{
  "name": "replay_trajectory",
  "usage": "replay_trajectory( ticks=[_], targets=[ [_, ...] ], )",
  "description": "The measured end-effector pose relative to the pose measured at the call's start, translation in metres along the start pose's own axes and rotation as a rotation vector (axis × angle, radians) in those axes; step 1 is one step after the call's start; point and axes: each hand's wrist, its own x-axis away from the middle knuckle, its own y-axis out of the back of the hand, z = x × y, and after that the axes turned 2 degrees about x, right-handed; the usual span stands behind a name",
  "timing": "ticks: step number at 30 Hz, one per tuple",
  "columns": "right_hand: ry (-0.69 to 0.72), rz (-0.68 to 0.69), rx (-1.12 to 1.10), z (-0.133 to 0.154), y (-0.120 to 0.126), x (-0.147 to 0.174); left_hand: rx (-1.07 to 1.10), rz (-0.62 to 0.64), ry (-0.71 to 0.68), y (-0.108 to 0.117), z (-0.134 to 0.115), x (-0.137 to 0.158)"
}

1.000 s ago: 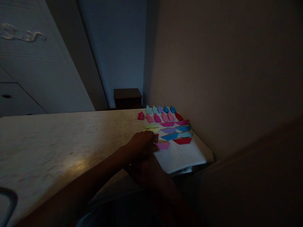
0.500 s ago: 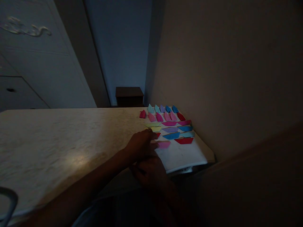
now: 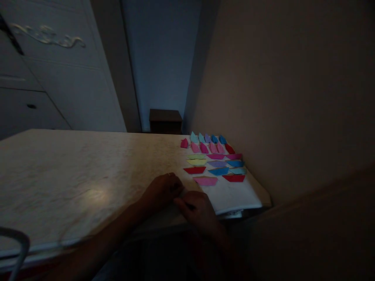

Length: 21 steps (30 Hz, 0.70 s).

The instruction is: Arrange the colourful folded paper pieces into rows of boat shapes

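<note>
My left hand rests low over the near edge of the table, its fingers curled in. Beside it my right hand has thumb and fingers pinched together, the tips close to the left hand's. Whatever lies between them is too dark and small to make out. Just beyond the hands is a pink folded paper piece, flat and boat-shaped. Similar pieces lie around it: a red one, another red one and a blue one. They are on a white sheet.
Further back stand rows of small peaked paper folds, among them a magenta one and a light blue one. The marbled table stretches left. A wall closes the right side. A grey curved bar shows at lower left.
My left hand has drawn back from over the red and pink paper pieces toward my right hand, leaving them uncovered. The whole view has shifted slightly, with the scene appearing further right.
</note>
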Motion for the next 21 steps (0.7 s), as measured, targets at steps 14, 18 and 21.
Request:
replay_trajectory(
  ticks=[14, 18, 21],
  targets=[
    [-0.231, 0.031, -0.236, 0.000, 0.005, -0.007, 0.165, -0.248, 0.054, 0.057, 0.041, 0.079],
    [-0.290, 0.069, -0.293, 0.007, 0.000, -0.019, 0.309, -0.290, 0.186, 0.063, 0.045, 0.090],
    [-0.278, 0.131, -0.344, 0.024, -0.013, -0.033, 0.407, -0.320, 0.247, 0.062, 0.044, 0.094]
  ],
)
